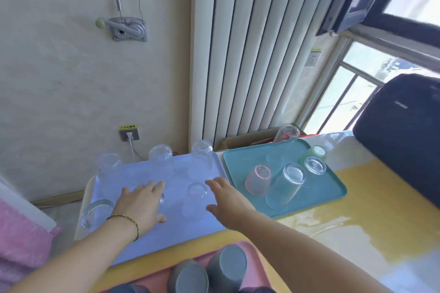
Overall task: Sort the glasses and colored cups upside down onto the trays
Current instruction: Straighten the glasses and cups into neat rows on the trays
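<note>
A small yellow sticker [128, 127] on the upper edge of the grey wall socket [129, 135], low on the wall behind the trays, carries black Chinese characters that begin 小心; those after them are too blurred to read. The dark case [400, 140] at the right bears one short white word [402, 104], set at a slant and too small to make out. A yellow-green label [316, 50] tops the white socket [312, 59] beside the window, its print illegible.
</note>
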